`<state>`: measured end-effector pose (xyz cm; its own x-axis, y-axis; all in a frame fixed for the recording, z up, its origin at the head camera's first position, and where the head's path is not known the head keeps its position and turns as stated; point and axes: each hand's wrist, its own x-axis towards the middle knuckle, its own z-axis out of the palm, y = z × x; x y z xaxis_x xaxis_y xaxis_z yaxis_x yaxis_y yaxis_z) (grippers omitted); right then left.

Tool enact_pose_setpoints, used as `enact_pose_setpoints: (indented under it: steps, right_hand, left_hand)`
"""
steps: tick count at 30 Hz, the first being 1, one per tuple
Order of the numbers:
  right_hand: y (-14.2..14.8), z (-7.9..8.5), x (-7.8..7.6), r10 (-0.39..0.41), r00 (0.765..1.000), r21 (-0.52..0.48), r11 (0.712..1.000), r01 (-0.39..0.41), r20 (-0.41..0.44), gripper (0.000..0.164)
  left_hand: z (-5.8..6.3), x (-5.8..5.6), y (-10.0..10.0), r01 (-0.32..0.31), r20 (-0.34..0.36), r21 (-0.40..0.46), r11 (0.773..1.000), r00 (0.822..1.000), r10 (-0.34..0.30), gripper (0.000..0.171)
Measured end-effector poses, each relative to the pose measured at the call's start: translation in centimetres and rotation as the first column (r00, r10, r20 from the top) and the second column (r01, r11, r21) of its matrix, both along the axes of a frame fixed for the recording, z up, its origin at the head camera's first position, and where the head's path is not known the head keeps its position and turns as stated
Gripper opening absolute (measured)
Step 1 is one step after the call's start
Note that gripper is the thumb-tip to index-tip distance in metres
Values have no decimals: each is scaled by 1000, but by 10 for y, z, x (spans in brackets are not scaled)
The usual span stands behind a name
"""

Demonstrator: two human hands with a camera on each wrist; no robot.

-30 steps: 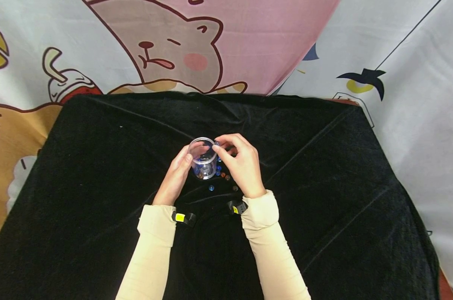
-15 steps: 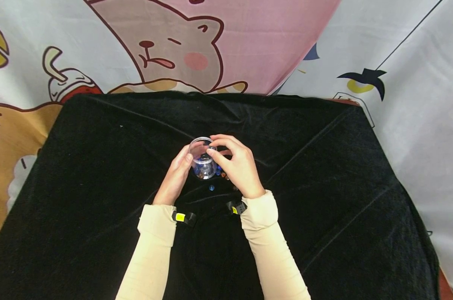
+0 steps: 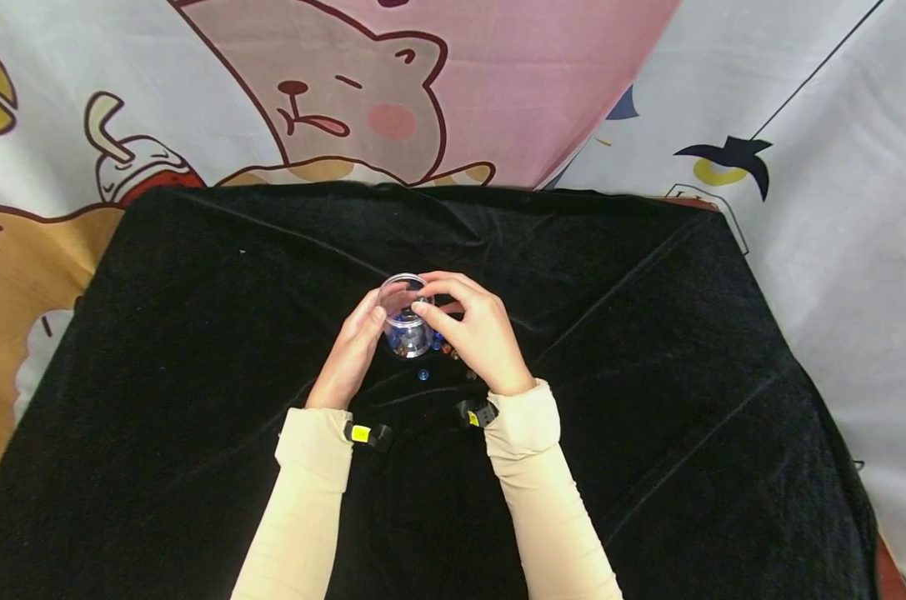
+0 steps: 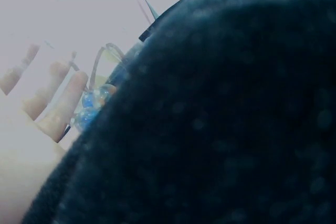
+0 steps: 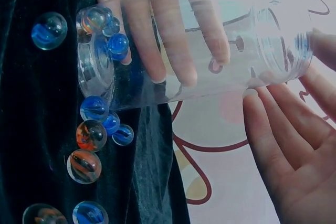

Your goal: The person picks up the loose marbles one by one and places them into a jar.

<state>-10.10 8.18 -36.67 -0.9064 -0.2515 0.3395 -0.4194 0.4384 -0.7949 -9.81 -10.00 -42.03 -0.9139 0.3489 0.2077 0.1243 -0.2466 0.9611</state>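
Note:
A clear plastic jar (image 3: pixel 409 337) stands upright on the black cloth, with several blue and orange marbles (image 5: pixel 118 45) at its bottom. My left hand (image 3: pixel 353 354) holds the jar from the left, its fingers behind the wall and its thumb in front. Over the open mouth, my right hand (image 3: pixel 478 329) pinches a glass marble (image 3: pixel 422 300) between thumb and index finger. In the right wrist view this hand's other fingers (image 5: pixel 278 140) lie extended beside the jar. The left wrist view is washed out, showing left fingers (image 4: pixel 65 106) beside blurred marbles (image 4: pixel 85 118).
Several loose marbles (image 5: pixel 90 135) lie against the jar's right side, partly hidden by the right hand in the head view. A lone blue marble (image 3: pixel 423 375) sits in front of the jar. Black cloth (image 3: pixel 648 400) covers the table, and a cartoon-printed curtain (image 3: pixel 528 83) hangs behind.
My right hand has moved left with the marble, from the jar's right rim to over its mouth, and now hovers there. The left hand and jar have stayed put.

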Motion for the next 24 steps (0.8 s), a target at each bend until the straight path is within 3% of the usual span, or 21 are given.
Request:
enact_pose_setpoints:
  steps: [15,24]
  right_hand:
    - [1,1,0,7,1000,-2,1000,-7,-1,28]
    - [1,-1,-1,12,1000,-11,1000,-12,4,30]
  left_hand:
    - [3,1,0,-1,-3,-3,1000,1000,1,38]
    - [-13,-5,-1,-11,1,-12,1000,1000,11,40]
